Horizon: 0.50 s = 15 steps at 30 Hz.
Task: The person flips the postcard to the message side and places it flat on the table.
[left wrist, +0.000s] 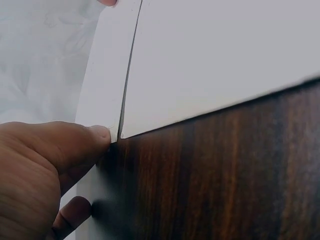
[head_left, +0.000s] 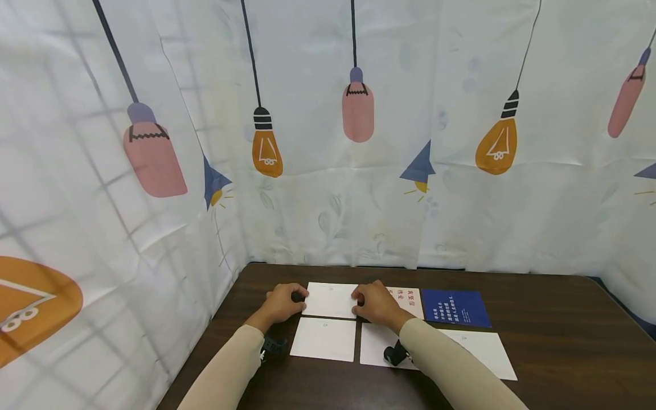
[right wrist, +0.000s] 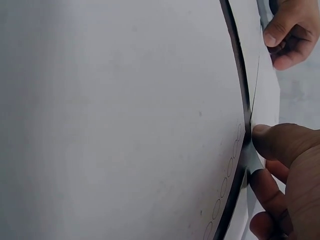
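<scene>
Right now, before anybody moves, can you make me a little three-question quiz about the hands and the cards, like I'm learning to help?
1. True or false: the left hand and the right hand are at opposite side edges of the back-left white card.

2. Pick one. What colour is the writing on the blue card?
A. Green
B. Black
C. White

3. Fill in the blank: the middle back card, just left of the blue card, has ____ writing.

Key: 1. True. 2. C. 3. Red.
</scene>
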Available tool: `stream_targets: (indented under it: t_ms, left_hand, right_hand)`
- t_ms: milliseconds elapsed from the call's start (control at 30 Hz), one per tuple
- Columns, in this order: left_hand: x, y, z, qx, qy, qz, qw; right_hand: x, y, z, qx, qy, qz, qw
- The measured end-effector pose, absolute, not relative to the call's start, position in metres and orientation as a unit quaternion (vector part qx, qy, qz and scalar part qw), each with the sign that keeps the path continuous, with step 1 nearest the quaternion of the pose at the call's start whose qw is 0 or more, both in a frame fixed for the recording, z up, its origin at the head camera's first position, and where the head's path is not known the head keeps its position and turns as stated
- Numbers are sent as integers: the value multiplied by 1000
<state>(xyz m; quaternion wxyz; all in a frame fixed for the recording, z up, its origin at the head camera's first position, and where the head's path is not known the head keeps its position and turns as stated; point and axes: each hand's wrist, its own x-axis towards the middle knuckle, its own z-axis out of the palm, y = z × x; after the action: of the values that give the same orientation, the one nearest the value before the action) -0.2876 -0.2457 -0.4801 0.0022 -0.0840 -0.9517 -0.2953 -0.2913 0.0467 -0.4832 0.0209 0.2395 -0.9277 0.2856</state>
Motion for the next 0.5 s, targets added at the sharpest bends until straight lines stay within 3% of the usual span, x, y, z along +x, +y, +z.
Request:
stream_targets:
  t_ms: [500]
  left_hand:
    - [-288,-248,-484,-90,-953,-290,11]
  right_hand:
    - [-292,45,-483,238,-931,276,25]
